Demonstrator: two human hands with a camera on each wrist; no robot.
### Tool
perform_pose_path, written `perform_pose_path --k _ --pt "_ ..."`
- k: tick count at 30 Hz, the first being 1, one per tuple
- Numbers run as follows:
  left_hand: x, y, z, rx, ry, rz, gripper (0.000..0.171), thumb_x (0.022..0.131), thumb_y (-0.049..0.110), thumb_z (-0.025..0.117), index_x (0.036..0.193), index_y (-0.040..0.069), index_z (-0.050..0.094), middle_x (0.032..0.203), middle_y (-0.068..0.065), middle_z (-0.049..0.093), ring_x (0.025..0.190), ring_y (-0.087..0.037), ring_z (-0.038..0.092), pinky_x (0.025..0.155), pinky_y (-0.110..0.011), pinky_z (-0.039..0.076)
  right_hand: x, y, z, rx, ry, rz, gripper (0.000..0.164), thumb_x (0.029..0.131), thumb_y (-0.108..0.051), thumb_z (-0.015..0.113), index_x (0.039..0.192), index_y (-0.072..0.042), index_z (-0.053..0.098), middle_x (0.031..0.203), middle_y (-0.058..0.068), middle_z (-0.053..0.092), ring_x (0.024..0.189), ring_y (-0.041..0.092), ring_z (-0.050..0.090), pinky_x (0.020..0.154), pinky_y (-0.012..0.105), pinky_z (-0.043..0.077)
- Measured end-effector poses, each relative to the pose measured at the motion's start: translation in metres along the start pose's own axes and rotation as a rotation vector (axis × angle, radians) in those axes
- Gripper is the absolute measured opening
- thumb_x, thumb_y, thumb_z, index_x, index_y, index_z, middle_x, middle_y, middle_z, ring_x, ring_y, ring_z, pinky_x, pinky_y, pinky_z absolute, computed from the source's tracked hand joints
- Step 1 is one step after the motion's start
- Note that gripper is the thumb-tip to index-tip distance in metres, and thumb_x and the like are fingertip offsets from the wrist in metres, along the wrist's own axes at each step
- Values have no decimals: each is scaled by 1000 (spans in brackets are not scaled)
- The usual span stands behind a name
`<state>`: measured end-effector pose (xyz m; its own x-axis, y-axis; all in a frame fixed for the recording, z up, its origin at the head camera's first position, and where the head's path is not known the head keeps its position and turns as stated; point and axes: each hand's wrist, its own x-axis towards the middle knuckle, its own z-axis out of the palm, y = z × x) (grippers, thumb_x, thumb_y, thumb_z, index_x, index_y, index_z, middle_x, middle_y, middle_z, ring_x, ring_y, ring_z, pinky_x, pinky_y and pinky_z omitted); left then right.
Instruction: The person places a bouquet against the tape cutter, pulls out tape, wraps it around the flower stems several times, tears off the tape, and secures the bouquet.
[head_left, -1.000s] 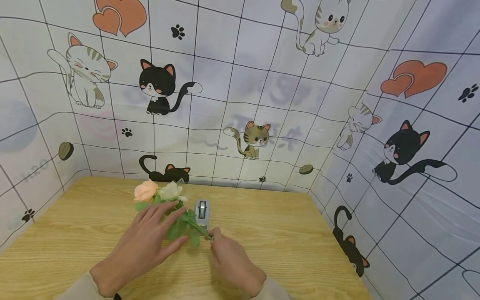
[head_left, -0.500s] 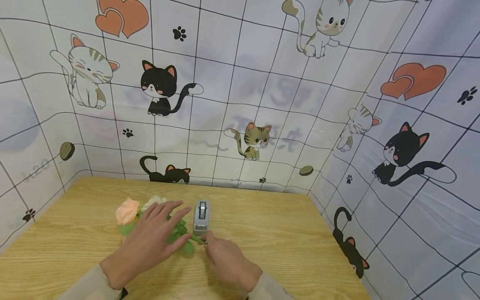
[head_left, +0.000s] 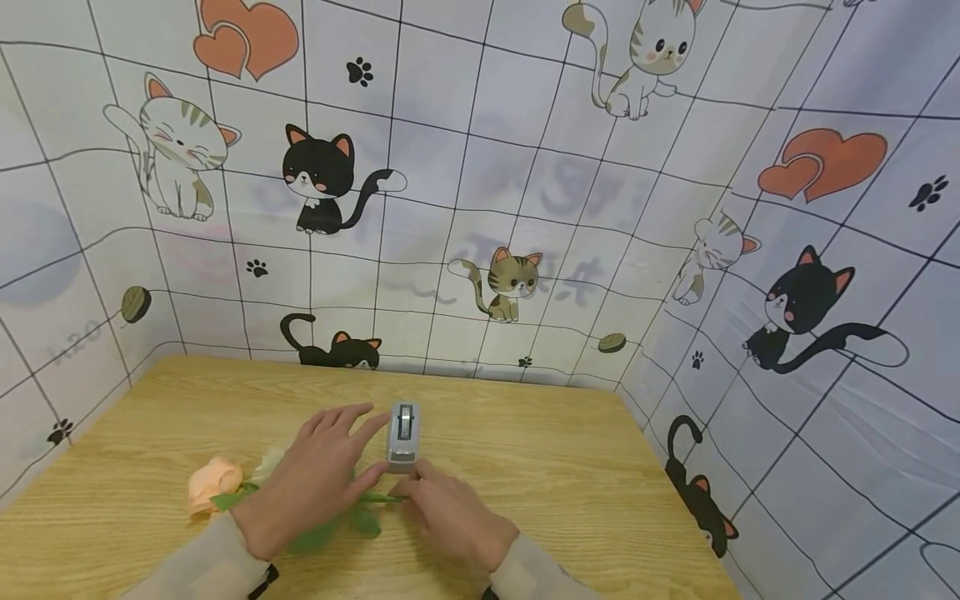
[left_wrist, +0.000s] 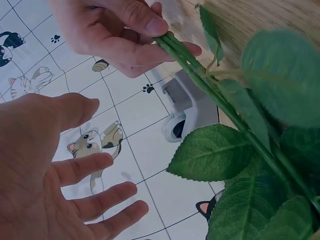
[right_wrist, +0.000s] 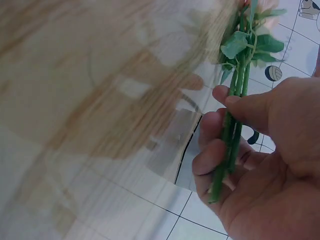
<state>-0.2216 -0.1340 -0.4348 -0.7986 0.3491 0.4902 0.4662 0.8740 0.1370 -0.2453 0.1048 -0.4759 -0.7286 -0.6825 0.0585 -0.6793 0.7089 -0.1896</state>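
Observation:
My right hand (head_left: 453, 512) grips the lower ends of several green flower stems (right_wrist: 234, 120), the fingers curled round them and the thumb across. The stems run left to a peach rose (head_left: 215, 483) and a paler, whitish rose (head_left: 267, 465) partly covered by my left hand (head_left: 318, 471). In the left wrist view that hand has its fingers spread, apart from the stems and the serrated green leaves (left_wrist: 212, 152). Just beyond both hands stands a grey tape dispenser (head_left: 403, 446), close to the right hand's fingertips in the head view.
A wood-grain table (head_left: 525, 467) lies under everything. A white grid-patterned cloth (head_left: 480, 200) with cartoon cats and hearts rises at its back and on both sides.
The roses have swung left and nearer to me, their stems now lying almost sideways. My right hand keeps hold of the stem ends and has shifted slightly; the tape dispenser stays put.

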Motion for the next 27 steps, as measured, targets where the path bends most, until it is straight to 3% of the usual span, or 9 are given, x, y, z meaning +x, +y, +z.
perform_pose_path --k 6,13,17,22,27 --pt "4 0 12 -11 -65 -33 61 103 36 92 156 14 71 154 -22 73 139 -45 73 114 -72 58 4 1 4 14 10 34 25 114 -12 76 134 -23 87 135 -4 75 115 4 73 91 25 65" --pt "9 -1 21 1 -116 -45 59 105 35 90 155 10 72 151 -24 74 135 -48 75 112 -73 60 8 6 9 167 96 97 14 107 -9 84 117 -18 89 110 -4 81 94 -2 69 77 19 59" --pt "12 -1 26 9 -118 -52 60 103 33 92 153 8 71 146 -24 76 129 -48 76 110 -72 61 8 7 8 173 94 112 11 104 -10 88 112 -18 90 105 -8 81 91 -3 67 77 19 58" --pt "17 -2 34 14 -130 -60 64 101 33 94 153 3 71 142 -24 78 125 -46 78 107 -69 64 9 11 -2 215 84 161 7 108 -18 84 113 -17 88 105 -6 78 91 0 66 77 23 57" --pt "23 -4 42 10 -112 -48 69 98 29 98 152 -2 69 137 -24 78 117 -43 80 98 -64 68 15 18 -15 321 189 203 11 114 -14 76 113 -9 85 99 -2 81 80 0 64 70 22 56"
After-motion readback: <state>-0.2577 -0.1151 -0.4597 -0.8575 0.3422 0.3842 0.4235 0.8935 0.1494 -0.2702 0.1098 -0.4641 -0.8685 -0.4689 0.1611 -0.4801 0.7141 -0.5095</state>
